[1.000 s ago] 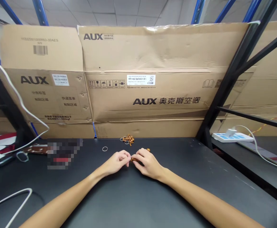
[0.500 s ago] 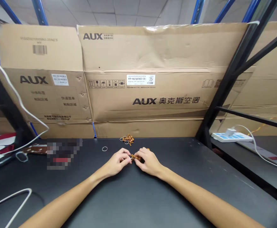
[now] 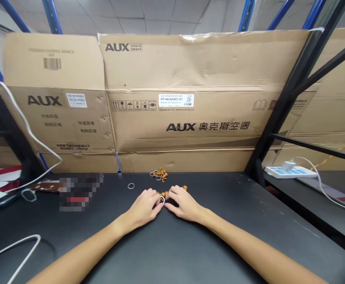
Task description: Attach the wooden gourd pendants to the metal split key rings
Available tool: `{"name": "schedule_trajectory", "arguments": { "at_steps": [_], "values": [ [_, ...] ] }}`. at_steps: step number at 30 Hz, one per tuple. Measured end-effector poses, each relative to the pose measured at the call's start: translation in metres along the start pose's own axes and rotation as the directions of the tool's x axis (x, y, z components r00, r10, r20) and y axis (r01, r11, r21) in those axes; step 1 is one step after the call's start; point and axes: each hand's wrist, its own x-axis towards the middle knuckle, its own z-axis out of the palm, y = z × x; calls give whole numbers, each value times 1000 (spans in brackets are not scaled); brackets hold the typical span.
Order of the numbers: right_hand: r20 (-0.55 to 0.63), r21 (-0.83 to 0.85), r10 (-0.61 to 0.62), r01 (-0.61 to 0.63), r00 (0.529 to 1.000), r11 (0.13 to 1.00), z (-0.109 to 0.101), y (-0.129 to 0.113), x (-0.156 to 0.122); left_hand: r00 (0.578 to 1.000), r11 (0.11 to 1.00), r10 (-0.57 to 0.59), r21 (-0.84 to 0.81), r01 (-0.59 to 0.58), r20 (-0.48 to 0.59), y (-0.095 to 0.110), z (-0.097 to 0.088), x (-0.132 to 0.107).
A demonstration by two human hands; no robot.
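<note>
Bearing "AUX", cardboard [image 3: 205,63] is seen; a ring [image 3: 164,200] is pinched by the left hand [image 3: 143,207], beads [image 3: 164,194] gripped by the right hand [image 3: 184,204].

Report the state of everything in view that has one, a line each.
Left hand: curled, fingertips on the ring
Right hand: curled over the beads, grip partly hidden
Ring: tilted up
Beads: partly covered
Loose ring: flat on the table
Bead pile: heaped, untouched
Plug: in the strip
Cardboard: standing
</note>
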Motion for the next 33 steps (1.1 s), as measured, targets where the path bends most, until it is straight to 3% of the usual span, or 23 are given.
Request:
{"name": "schedule_trajectory", "arguments": {
  "at_steps": [6,12,18,25,29,33],
  "values": [
    [146,-9,92,-92,985,996,1,6,-1,999,999,-42,4,42,25,-12,8,-3],
    [159,2,129,-131,979,991,2,5,-1,998,999,-51,-9,51,26,-16,12,-4],
    [193,-35,243,-241,951,970,1,4,1,998,998,-58,-24,59,31,-14,11,-4],
    [357,8,127,-139,925,990,-7,-12,-3,997,998,-59,-5,59,39,-12,11,-4],
    [381,26,54,-70,923,997,-10,-26,-6,998,998,-50,-21,51,34,-12,9,-3],
    [392,15,74,-87,917,996,-9,-27,-5,997,998,-56,-21,57,47,-12,10,-2]
  ]
}}
